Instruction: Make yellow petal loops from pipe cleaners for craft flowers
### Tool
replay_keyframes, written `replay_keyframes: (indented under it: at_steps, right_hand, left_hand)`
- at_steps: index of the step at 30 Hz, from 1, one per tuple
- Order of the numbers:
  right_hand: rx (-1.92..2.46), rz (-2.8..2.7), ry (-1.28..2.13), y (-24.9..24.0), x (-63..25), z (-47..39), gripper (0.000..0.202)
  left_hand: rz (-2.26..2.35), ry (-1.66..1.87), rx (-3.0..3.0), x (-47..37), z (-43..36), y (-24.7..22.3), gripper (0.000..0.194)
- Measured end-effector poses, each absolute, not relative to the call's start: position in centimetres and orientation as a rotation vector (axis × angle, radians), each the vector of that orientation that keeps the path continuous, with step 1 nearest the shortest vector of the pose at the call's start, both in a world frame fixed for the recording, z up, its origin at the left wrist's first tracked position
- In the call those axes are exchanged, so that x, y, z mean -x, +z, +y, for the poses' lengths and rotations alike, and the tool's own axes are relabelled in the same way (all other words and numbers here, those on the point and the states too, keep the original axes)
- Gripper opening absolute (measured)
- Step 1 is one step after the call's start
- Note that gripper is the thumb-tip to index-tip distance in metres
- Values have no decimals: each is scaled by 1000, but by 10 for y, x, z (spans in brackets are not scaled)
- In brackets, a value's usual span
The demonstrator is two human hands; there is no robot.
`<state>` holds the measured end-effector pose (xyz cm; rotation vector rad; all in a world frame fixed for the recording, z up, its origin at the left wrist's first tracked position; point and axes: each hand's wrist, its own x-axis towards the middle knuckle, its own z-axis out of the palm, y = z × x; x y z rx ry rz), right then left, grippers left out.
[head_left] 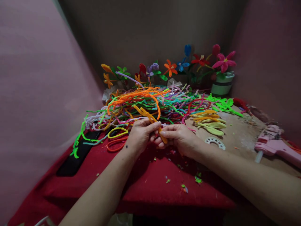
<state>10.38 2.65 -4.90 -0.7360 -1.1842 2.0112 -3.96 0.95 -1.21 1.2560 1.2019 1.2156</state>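
In the head view, both hands meet over the front of the red cloth (pixel 141 185). My left hand (pixel 140 133) pinches a yellow-orange pipe cleaner (pixel 150 117), which looks folded into several strands; its far ends stick out up and to the left. My right hand (pixel 180 138) grips the lower end of the same piece between thumb and fingers. Some of the fingertips are hidden behind it. Just beyond the hands lies a big tangled heap of coloured pipe cleaners (pixel 175 105), with bright orange ones (pixel 138 94) on top.
Yellow and orange petal shapes (pixel 209 122) lie on a brown board (pixel 231 135) at right, near a white ring-shaped piece (pixel 214 143) and a pink glue gun (pixel 270 142). A black phone-like slab (pixel 72 161) is at left. Pipe-cleaner flowers (pixel 170 67) stand behind.
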Motion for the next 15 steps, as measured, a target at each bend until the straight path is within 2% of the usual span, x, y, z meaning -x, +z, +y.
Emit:
replay_keyframes:
  at_steps: [15]
  right_hand:
    - [815, -1188, 1951, -45, -101, 24, 12]
  left_hand:
    - [1214, 1165, -1260, 42, 11, -18, 20]
